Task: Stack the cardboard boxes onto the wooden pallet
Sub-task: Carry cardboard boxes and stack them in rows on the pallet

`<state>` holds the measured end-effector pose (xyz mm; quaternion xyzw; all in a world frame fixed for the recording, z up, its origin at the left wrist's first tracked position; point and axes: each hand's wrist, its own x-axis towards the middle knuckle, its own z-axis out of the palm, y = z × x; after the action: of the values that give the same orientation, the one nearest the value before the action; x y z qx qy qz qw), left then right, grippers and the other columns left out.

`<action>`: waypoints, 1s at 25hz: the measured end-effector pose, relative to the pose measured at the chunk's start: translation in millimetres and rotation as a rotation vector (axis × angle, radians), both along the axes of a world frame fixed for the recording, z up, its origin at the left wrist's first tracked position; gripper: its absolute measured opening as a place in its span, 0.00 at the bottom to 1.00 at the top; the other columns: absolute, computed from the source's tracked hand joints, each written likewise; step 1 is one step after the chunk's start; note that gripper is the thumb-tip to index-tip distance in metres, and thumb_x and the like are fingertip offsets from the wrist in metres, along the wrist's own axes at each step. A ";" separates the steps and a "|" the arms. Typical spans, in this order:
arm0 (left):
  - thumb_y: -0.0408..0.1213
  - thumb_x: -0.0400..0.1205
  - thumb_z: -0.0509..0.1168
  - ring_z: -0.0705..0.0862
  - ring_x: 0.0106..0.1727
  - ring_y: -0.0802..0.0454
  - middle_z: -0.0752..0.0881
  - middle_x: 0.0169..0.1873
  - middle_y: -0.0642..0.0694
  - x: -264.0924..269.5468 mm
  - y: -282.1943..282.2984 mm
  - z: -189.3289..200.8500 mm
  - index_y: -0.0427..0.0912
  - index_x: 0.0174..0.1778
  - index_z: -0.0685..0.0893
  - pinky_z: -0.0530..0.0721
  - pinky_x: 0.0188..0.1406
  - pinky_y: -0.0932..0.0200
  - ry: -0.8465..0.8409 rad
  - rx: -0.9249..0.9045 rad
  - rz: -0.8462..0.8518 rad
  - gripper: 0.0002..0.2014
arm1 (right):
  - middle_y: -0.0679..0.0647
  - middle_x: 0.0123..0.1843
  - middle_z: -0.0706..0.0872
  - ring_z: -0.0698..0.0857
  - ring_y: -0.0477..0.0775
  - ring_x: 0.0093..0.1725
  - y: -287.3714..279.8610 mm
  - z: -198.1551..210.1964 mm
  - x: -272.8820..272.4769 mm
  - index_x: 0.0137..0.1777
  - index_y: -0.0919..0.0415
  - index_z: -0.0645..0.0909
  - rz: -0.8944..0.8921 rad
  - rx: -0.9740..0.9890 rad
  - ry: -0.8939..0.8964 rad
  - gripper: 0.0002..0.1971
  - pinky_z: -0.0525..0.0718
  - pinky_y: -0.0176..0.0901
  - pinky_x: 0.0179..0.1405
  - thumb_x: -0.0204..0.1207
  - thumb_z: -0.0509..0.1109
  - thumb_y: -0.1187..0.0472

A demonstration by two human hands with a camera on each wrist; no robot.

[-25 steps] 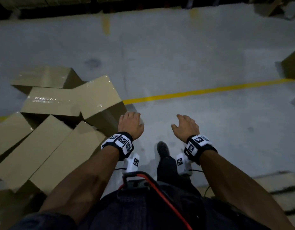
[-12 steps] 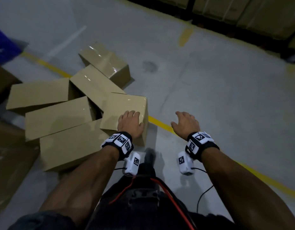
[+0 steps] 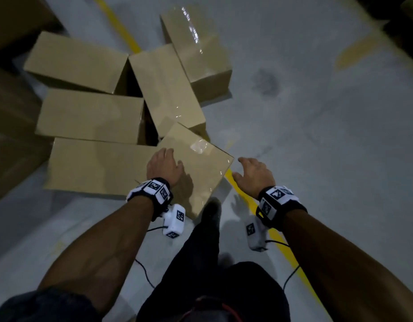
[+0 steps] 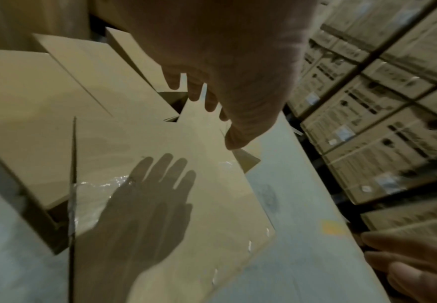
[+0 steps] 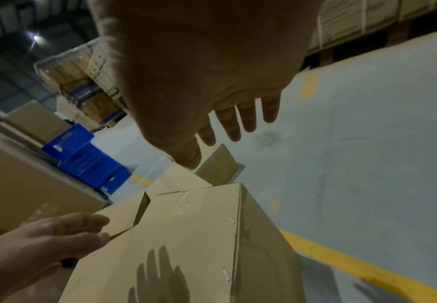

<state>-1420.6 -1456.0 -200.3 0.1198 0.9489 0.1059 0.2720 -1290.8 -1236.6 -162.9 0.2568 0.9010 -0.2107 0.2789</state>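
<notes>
Several plain cardboard boxes lie in a loose heap on the grey floor. The nearest box (image 3: 200,163) (image 4: 176,205) (image 5: 199,235) lies tilted on top of the others, clear tape glinting on its top. My left hand (image 3: 164,167) (image 4: 212,86) hovers just above that box with straight, spread fingers, casting a shadow on the cardboard. My right hand (image 3: 253,174) (image 5: 228,114) hangs open in the air beside the box's right corner, touching nothing. No wooden pallet is in view.
A yellow floor line (image 3: 279,242) runs under the heap and past my legs. More boxes (image 3: 84,115) lie to the left and behind. Racks of stacked cartons (image 4: 380,123) line the far side. Blue crates (image 5: 87,160) stand beyond the heap. Large cartons (image 3: 8,126) stand at left.
My view has swung round and closed in on the heap. Both hands have come forward; the left now hangs over the nearest box's top and the right beside its corner.
</notes>
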 end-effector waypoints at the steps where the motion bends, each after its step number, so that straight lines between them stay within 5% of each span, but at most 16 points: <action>1: 0.47 0.85 0.62 0.69 0.78 0.36 0.70 0.79 0.36 -8.4 -2.3 -9.4 0.38 0.79 0.69 0.70 0.75 0.44 -0.012 -0.015 0.044 0.28 | 0.61 0.80 0.72 0.71 0.67 0.77 4.3 -10.7 -16.3 0.83 0.56 0.66 0.031 -0.027 -0.016 0.29 0.71 0.58 0.73 0.84 0.63 0.47; 6: 0.55 0.81 0.68 0.63 0.82 0.36 0.61 0.83 0.35 -39.5 -9.8 -53.4 0.36 0.84 0.58 0.65 0.79 0.42 -0.074 -0.079 0.239 0.42 | 0.61 0.79 0.73 0.73 0.68 0.75 11.2 -61.8 -85.0 0.83 0.55 0.64 0.140 -0.104 -0.036 0.33 0.74 0.60 0.71 0.81 0.66 0.45; 11: 0.61 0.75 0.73 0.70 0.77 0.34 0.68 0.80 0.34 -53.8 -12.1 -88.8 0.39 0.83 0.59 0.73 0.74 0.41 -0.176 -0.117 0.296 0.49 | 0.61 0.81 0.69 0.71 0.68 0.77 10.8 -111.6 -105.9 0.86 0.55 0.54 0.221 -0.162 -0.111 0.40 0.73 0.63 0.72 0.80 0.68 0.44; 17: 0.57 0.75 0.75 0.69 0.75 0.32 0.68 0.77 0.33 -38.5 5.0 -88.7 0.40 0.82 0.60 0.72 0.72 0.39 -0.121 -0.181 0.291 0.47 | 0.64 0.72 0.75 0.78 0.70 0.69 20.0 -141.9 -76.9 0.86 0.55 0.55 0.209 -0.221 -0.055 0.41 0.78 0.63 0.66 0.78 0.72 0.46; 25: 0.58 0.70 0.79 0.76 0.69 0.33 0.75 0.72 0.35 53.2 69.9 -55.9 0.42 0.77 0.65 0.78 0.62 0.42 -0.147 -0.244 0.384 0.46 | 0.59 0.74 0.76 0.80 0.68 0.69 85.4 -144.0 -5.6 0.78 0.56 0.61 0.346 -0.275 -0.137 0.34 0.79 0.62 0.67 0.80 0.72 0.45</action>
<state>-1367.4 -1386.1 -256.2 -0.1048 0.9377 0.0486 0.3278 -1296.3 -1151.2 -307.0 0.0717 0.8733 -0.2628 0.4038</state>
